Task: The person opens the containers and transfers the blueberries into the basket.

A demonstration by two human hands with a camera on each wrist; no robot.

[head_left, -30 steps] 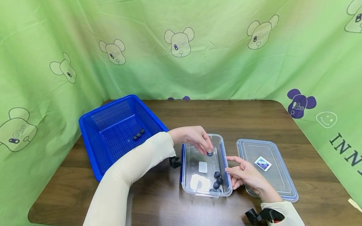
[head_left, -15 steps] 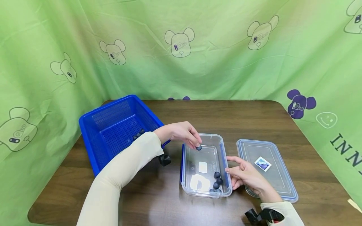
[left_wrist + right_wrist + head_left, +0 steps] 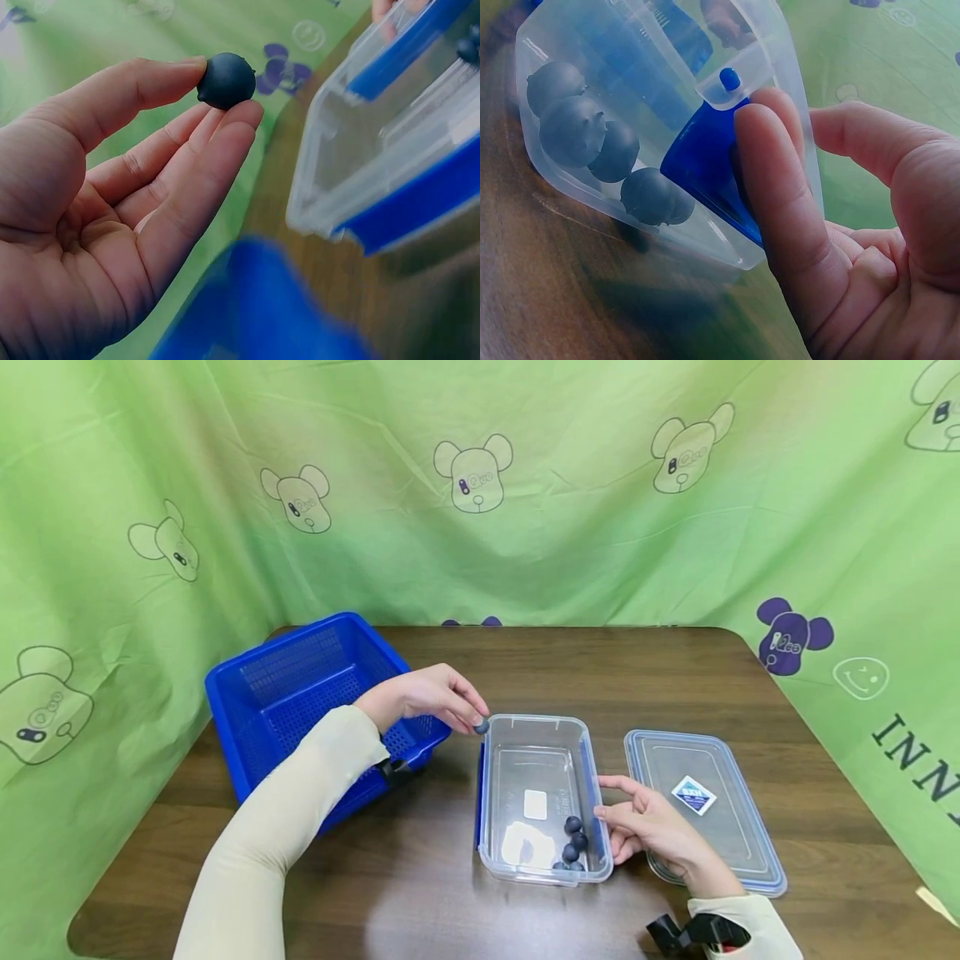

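Between thumb and fingertips, my left hand [image 3: 435, 695] pinches a dark blueberry [image 3: 226, 80], held at the far-left corner of the clear plastic container [image 3: 528, 764]. Seen from the left wrist, the berry is round with small nubs. Several more blueberries [image 3: 579, 841] lie inside the container at its near right corner. My right hand [image 3: 651, 828] grips that container's right side, thumb on the rim; in the right wrist view its fingers press the blue latch flap [image 3: 709, 161]. A blue perforated basket [image 3: 294, 660] stands at the left, its floor partly covered by my left arm.
The container's clear lid [image 3: 738, 810], with a blue and white sticker, lies flat on the wooden table [image 3: 510, 668] to the right, partly behind my right hand. A green printed curtain [image 3: 375, 560] closes off the back and sides.
My left hand has moved left from over the container's inside to its far-left corner, carrying the blueberry. The right hand and container stay put. The berries in the basket have become hidden behind my arm.
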